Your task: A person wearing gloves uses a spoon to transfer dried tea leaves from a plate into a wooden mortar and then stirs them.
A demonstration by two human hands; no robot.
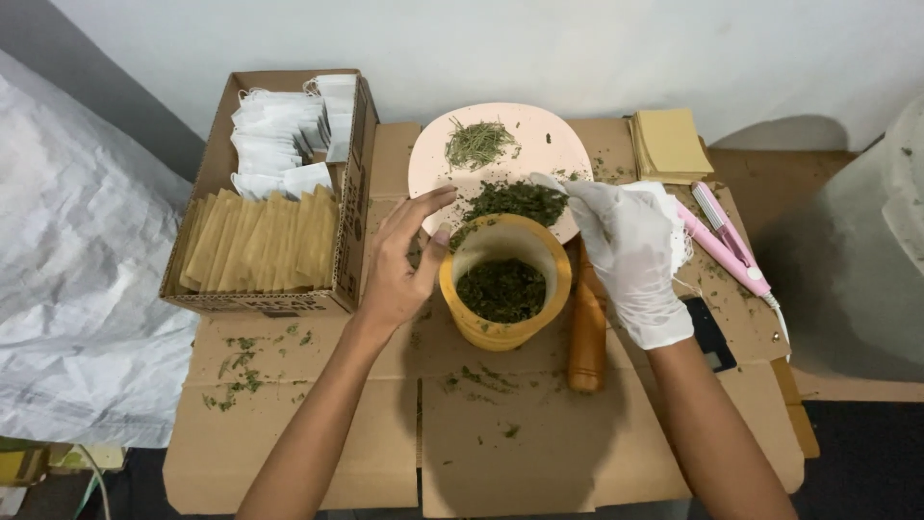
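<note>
Beside the left hand point(399, 260), loosely open, a mortar point(504, 282) holds crushed herbs; gloved right hand point(630, 241) grips a spoon point(551, 182).

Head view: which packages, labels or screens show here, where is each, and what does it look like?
Cardboard box: left of the bare left hand, open-topped, brown, dark print on its side.
White sachets: rear of the box, stacked.
Tan sachets: front of the box, standing in a row.
Tan stack: rear right, square, flat.
No screen shows.
</note>
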